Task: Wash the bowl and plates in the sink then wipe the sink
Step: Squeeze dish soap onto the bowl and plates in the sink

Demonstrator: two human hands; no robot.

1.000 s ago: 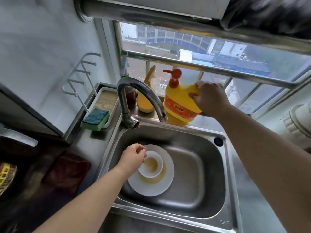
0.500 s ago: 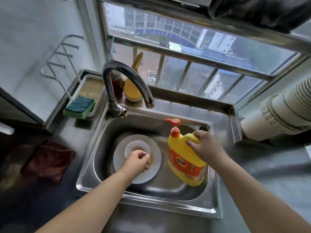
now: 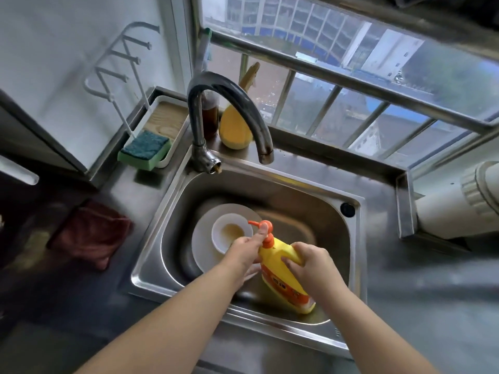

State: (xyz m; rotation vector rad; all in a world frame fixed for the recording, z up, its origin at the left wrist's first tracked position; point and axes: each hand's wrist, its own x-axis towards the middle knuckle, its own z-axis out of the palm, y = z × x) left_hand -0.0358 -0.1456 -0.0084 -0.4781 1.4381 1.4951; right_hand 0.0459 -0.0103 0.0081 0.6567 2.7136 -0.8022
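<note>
Low centre of the frame: right hand (image 3: 313, 263) gripping the yellow detergent bottle (image 3: 283, 282) by its handle, tilted over the sink (image 3: 305, 195). Left hand (image 3: 245, 251) with fingers on the orange pump (image 3: 263, 229). Left of the bottle, in the basin: small bowl (image 3: 229, 233) resting on white plate (image 3: 205, 236).

The sink (image 3: 310, 184) is brushed steel with a dull sheen; the tap (image 3: 229, 90) is darker metal, tarnished at its tip. Plate (image 3: 205, 238) and bowl (image 3: 229, 230) look like glossy white ceramic. The bottle (image 3: 283, 279) is smooth yellow plastic. The sponge (image 3: 145, 147) has a rough blue-green top, and the cloth (image 3: 89, 233) looks soft and matt
</note>
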